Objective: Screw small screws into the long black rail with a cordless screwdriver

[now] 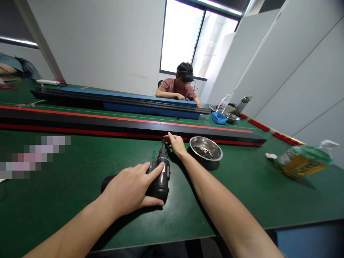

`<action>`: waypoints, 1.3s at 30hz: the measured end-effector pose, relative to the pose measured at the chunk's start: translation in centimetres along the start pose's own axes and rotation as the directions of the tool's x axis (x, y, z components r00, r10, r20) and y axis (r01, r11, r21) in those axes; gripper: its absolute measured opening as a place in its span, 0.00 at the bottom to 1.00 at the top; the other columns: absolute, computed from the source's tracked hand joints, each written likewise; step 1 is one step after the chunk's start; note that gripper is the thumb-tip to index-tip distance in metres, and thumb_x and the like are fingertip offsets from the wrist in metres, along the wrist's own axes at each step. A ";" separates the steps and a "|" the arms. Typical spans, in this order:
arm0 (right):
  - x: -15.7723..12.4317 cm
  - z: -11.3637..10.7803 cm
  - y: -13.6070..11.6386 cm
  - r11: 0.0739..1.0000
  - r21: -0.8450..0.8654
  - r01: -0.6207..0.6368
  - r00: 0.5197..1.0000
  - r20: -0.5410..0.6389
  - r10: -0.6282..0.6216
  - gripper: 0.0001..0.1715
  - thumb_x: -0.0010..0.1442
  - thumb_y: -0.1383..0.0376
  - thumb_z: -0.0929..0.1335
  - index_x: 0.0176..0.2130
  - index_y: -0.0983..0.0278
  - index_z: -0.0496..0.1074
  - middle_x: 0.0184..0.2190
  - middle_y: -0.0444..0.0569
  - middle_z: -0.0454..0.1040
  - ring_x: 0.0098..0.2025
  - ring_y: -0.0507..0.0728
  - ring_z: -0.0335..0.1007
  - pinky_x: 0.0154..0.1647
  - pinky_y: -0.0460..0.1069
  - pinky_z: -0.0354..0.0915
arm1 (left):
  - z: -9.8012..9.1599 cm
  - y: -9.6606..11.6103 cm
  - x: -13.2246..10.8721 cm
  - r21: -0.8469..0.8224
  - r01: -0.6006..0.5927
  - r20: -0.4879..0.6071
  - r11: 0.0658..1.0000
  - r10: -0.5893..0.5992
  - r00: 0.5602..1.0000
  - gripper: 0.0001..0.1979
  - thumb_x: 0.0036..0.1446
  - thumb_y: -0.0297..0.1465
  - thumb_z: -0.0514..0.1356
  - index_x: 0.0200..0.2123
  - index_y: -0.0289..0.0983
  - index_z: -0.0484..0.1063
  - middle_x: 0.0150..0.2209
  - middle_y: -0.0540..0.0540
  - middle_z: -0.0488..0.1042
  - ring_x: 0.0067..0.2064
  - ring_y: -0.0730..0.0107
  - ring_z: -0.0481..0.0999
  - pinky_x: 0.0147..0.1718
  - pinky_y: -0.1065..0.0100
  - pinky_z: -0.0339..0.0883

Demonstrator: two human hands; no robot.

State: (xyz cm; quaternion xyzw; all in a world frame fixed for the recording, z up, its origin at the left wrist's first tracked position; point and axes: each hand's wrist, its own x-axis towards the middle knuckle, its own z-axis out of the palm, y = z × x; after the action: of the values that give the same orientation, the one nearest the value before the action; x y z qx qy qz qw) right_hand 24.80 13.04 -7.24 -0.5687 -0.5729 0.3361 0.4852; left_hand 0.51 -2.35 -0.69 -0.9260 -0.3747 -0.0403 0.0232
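My left hand (131, 188) is wrapped round a black cordless drill (162, 179), which lies on its side with the bit pointing away from me. At the tip of the bit, the fingers of my right hand (174, 143) are pinched together, close to the near side of a long black bar with red edges (126, 126). Whatever those fingers hold is too small to make out. Just right of that hand stands a round metal bowl (219, 154) with many small dark screws (202, 152) in it.
Across the green table (80, 215), a person (177, 86) sits behind a long blue and black bar (150, 113). A blue basket (219, 118) and another metal bowl (231, 117) stand at the far right. Nearer on the right is a large plastic bottle (303, 161).
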 end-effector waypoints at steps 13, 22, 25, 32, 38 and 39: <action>-0.6 0.3 -1.0 1.000 0.018 0.023 1.000 0.004 -0.023 0.26 0.71 0.53 0.62 0.46 0.67 0.82 0.43 0.55 0.84 0.38 0.55 0.79 0.36 0.45 0.70 | -0.1 0.1 0.0 -0.021 -0.002 0.001 1.000 0.002 1.000 0.50 0.56 0.60 0.61 0.74 0.44 0.52 0.58 0.34 0.75 0.52 0.43 0.80 0.48 0.49 0.76; -0.1 0.3 0.1 0.983 -0.182 0.008 0.993 -0.116 -0.030 0.23 0.67 0.53 0.65 0.42 0.64 0.83 0.34 0.51 0.83 0.37 0.58 0.80 0.38 0.49 0.72 | 0.2 0.1 0.6 0.022 0.043 -0.025 0.999 -0.043 0.999 0.49 0.56 0.62 0.60 0.74 0.45 0.54 0.57 0.34 0.76 0.50 0.44 0.81 0.44 0.52 0.77; -0.1 0.3 0.2 0.978 -0.209 0.004 0.991 -0.128 -0.032 0.20 0.66 0.54 0.66 0.42 0.63 0.83 0.35 0.51 0.83 0.39 0.58 0.80 0.41 0.49 0.73 | 0.4 0.0 0.9 0.039 0.048 -0.045 0.998 -0.046 0.998 0.48 0.57 0.61 0.59 0.74 0.45 0.53 0.56 0.35 0.76 0.50 0.45 0.81 0.43 0.54 0.77; -0.4 0.4 -0.5 0.966 -0.258 -0.006 0.990 -0.136 -0.031 0.17 0.66 0.57 0.66 0.42 0.62 0.83 0.40 0.51 0.84 0.43 0.59 0.81 0.46 0.50 0.72 | 0.7 -0.2 1.3 0.076 0.040 -0.057 0.996 -0.036 0.998 0.49 0.57 0.62 0.59 0.74 0.45 0.53 0.55 0.34 0.76 0.49 0.45 0.81 0.42 0.55 0.77; -0.9 0.3 -1.0 0.947 -0.321 0.015 0.988 -0.141 -0.064 0.16 0.66 0.59 0.66 0.42 0.62 0.84 0.40 0.51 0.85 0.43 0.59 0.81 0.48 0.50 0.71 | 0.7 0.2 1.3 0.144 0.034 -0.070 0.989 -0.024 0.997 0.49 0.57 0.61 0.59 0.73 0.41 0.53 0.54 0.34 0.75 0.47 0.48 0.80 0.42 0.55 0.77; -0.9 0.3 -1.1 0.944 -0.329 0.017 0.988 -0.141 -0.067 0.16 0.66 0.60 0.66 0.42 0.62 0.84 0.40 0.51 0.85 0.44 0.59 0.81 0.48 0.50 0.70 | 0.7 0.2 1.3 0.149 0.030 -0.072 0.988 -0.020 0.997 0.50 0.57 0.61 0.59 0.73 0.41 0.53 0.54 0.34 0.75 0.47 0.48 0.80 0.42 0.55 0.77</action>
State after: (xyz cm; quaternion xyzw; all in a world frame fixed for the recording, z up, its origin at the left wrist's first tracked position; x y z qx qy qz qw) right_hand 24.02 12.04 -6.45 -0.6527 -0.5943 0.1822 0.4331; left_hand 1.61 -1.55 -1.32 -0.9148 -0.3872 -0.0447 0.1056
